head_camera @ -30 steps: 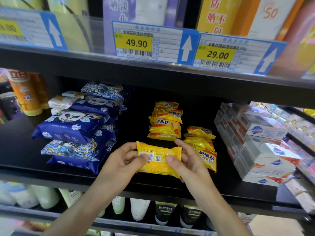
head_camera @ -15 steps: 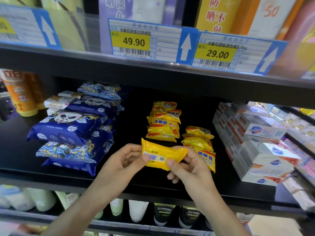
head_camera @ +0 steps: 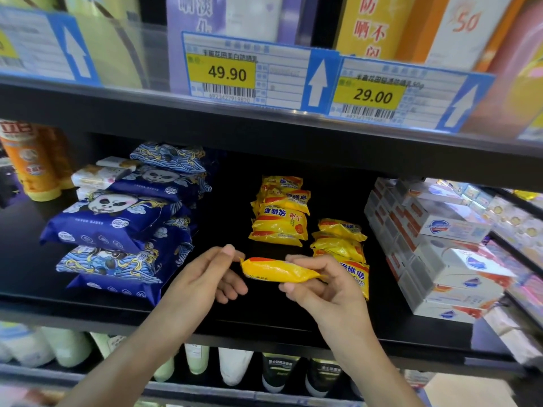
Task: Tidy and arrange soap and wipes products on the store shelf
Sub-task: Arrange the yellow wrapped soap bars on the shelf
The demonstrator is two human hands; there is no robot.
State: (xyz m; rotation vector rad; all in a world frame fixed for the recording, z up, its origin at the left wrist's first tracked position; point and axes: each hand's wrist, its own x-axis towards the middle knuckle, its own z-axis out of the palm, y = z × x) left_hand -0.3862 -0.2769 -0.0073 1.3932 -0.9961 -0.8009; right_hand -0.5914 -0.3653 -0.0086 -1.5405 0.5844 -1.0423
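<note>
Head view, status query and response:

A: Report the position of the item being handled.

B: The yellow soap packet (head_camera: 279,270) is held in the air in front of the black shelf (head_camera: 264,315), just above its front area. It lies roughly level, turned edge-on to the camera. The left hand (head_camera: 202,282) pinches the packet's left crimped end between thumb and forefinger; its other fingers are loosely curled below. The right hand (head_camera: 320,286) grips the right end, thumb underneath at the front, fingers curled over the far side.

A: Report stock adjacent to the item.

B: Directly behind the packet stands a rear stack of yellow soap packets (head_camera: 280,212). A second, lower stack of yellow packets (head_camera: 340,242) sits to the right of it, partly hidden by the right hand. To the left, blue panda wipes packs (head_camera: 117,227) are piled in an uneven heap. To the right, white boxed soap bars (head_camera: 440,254) are stacked in rows, well apart from the held packet.

A: Report the upper fixtures.

B: The shelf edge above carries a price label reading 49.90 (head_camera: 226,73) and a label reading 29.00 (head_camera: 373,96), side by side, each with a white upward arrow.
</note>
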